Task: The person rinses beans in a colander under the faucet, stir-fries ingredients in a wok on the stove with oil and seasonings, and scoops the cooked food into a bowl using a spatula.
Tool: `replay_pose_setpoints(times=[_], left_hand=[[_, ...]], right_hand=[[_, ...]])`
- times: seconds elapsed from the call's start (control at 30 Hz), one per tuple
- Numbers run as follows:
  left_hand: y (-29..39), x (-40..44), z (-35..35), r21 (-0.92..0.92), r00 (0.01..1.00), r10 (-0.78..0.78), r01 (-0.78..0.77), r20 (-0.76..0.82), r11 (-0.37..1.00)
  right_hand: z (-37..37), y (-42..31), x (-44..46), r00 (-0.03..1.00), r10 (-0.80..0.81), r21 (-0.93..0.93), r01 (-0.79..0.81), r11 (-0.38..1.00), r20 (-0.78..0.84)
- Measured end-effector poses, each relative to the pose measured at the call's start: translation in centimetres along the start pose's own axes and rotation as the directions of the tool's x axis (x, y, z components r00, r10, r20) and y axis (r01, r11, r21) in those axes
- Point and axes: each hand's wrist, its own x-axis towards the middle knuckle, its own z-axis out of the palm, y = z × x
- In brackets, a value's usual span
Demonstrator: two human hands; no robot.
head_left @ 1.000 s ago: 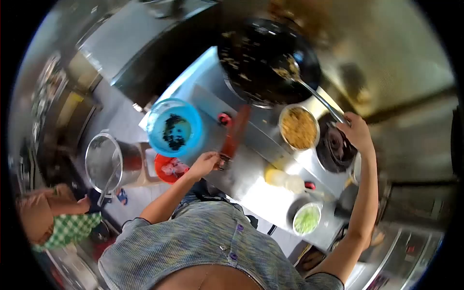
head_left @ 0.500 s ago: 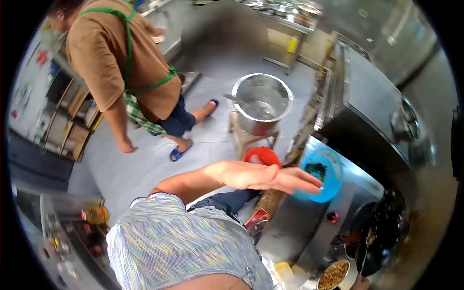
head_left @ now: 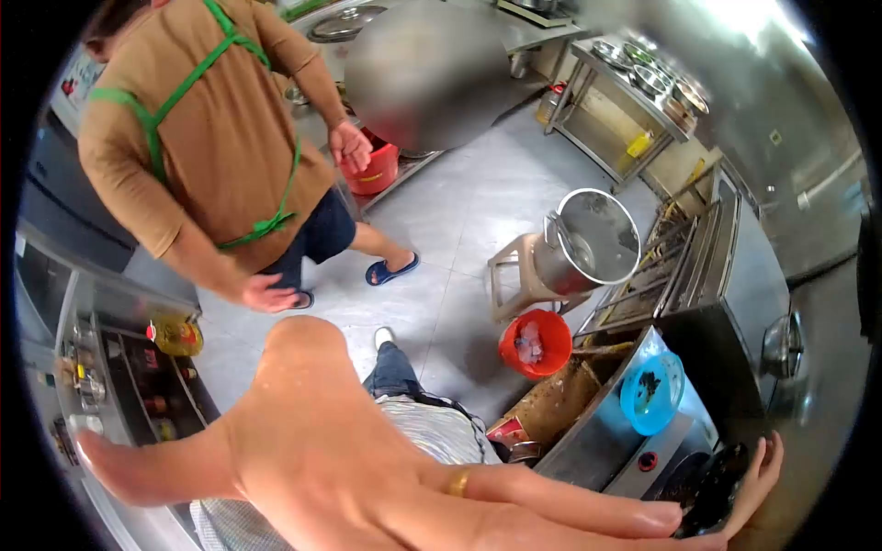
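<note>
My left hand (head_left: 340, 441) fills the lower middle of the head view, close to the camera. Its fingers are spread, a gold ring is on one of them, and nothing is held. At the lower right edge, my right hand (head_left: 759, 479) shows partly, with fingers stretched upward beside a black wok (head_left: 718, 493) on the stove; it appears to hold nothing. The left fingertips overlap the wok in view, and I cannot tell any contact. Behind the wok, a light-blue plastic basin (head_left: 634, 404) with dark leafy bits sits on the steel counter (head_left: 588, 450).
A steel pot (head_left: 556, 262) stands on a beige stool (head_left: 514, 285). Below it is a red bucket (head_left: 507, 349) with pale contents. A co-worker (head_left: 202, 138) in a brown shirt with green apron straps stands at the left. Yellow oil bottle (head_left: 176, 338) on the left shelf.
My left hand has come from over the counter to right before the camera, fingers spread. My right hand has risen, its fingers stretched. The view has turned, and the co-worker's pose has changed.
</note>
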Motion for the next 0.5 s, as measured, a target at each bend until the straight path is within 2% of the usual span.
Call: replay_pose_setpoints(times=[0.03,0.07,0.17,0.2,0.23,0.3,0.37,0.4,0.43,0.5], left_hand=[[1.9,-0.7,-0.3,0.019,0.998,0.026,-0.026,-0.048,1.0],[3.7,-1.1,-0.7,0.051,0.995,0.061,-0.057,-0.081,0.997],[8.7,-1.5,-1.8,0.168,0.969,0.209,-0.186,-0.132,0.968],[9.7,-1.6,-2.2,0.2,0.955,0.289,-0.269,-0.073,0.942],[10.7,-1.5,-3.0,0.223,0.934,0.357,-0.347,-0.005,0.911],[13.0,-1.3,-4.5,0.268,0.869,0.472,-0.494,0.147,0.827],[15.7,-1.2,-5.3,0.303,0.799,0.528,-0.599,0.289,0.741],[17.2,-1.2,-5.6,0.314,0.77,0.533,-0.633,0.351,0.707],[18.6,-1.3,-6.0,0.319,0.737,0.535,-0.667,0.412,0.673],[20.6,-1.9,-6.3,0.146,0.684,0.587,-0.696,0.434,0.703]], right_hand=[[1.3,-3.1,0.8,0.998,-0.069,0.003,0.069,0.998,-0.013],[2.8,-5.2,2.1,0.997,-0.069,0.028,0.068,0.997,0.044],[10.8,-12.5,5.5,0.965,-0.244,0.193,0.222,0.956,0.1],[12.9,-17.9,4.7,0.931,-0.336,0.252,0.295,0.922,0.142],[15.3,-21.9,4.6,0.864,-0.488,0.268,0.445,0.855,0.122],[19.7,-28.4,4.3,0.752,-0.646,0.399,0.556,0.729,0.133],[27.5,-29.3,7.4,0.683,-0.709,0.385,0.614,0.689,0.179],[31.1,-30.2,8.9,0.688,-0.694,0.58,0.482,0.656,0.213],[32.7,-33.3,8.4,0.634,-0.753,0.593,0.543,0.594,0.174],[34.3,-38.6,6.3,0.524,-0.844,0.595,0.646,0.479,0.111]])
